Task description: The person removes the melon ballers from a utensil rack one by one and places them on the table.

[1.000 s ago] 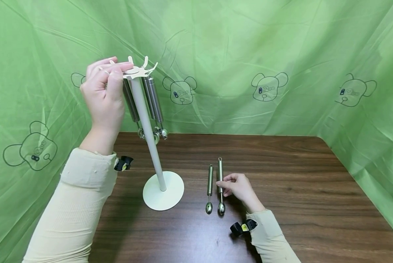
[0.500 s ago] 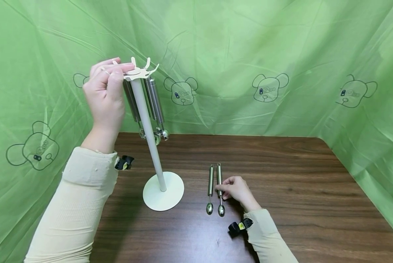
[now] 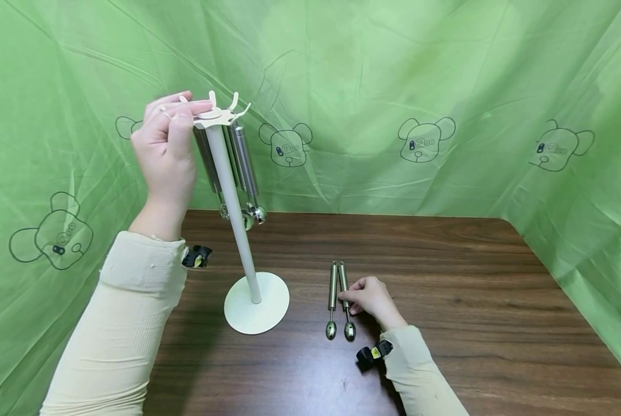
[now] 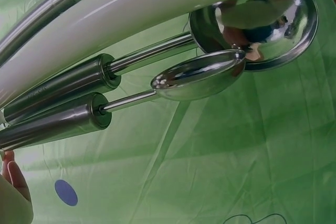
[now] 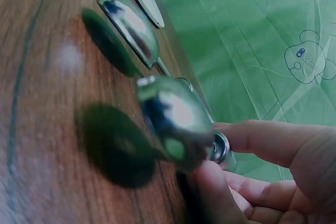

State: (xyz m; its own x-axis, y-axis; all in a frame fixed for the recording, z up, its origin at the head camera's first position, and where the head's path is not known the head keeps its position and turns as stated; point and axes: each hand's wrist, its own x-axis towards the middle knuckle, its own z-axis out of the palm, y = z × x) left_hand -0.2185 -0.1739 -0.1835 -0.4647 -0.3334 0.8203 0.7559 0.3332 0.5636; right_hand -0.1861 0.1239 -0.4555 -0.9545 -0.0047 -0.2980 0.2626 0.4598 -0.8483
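Note:
My left hand [image 3: 166, 147] pinches the hooked top of a white hanging stand [image 3: 231, 214]. Several steel scoops [image 3: 245, 164] hang from its hooks by their long handles. In the left wrist view a round scoop bowl [image 4: 273, 27] overlaps a slimmer oval one [image 4: 202, 77] behind the pole. My right hand [image 3: 371, 300] holds the handle of an oval steel scoop [image 3: 349, 331] between thumb and fingers, its bowl turned back-up low over the table. Just left of it lies a second oval scoop [image 3: 332, 292]; the handle tops nearly meet.
The stand's round white base [image 3: 256, 323] sits on the dark wooden table [image 3: 445, 271], left of the two scoops. Green cloth [image 3: 352, 69] with bear-face drawings surrounds the back and sides. A black wrist camera [image 3: 374, 355] is strapped at the right sleeve.
My right hand has brought its scoop slightly towards me and tilted the handle's top left, closer to the other scoop. The left hand keeps its grip on the stand.

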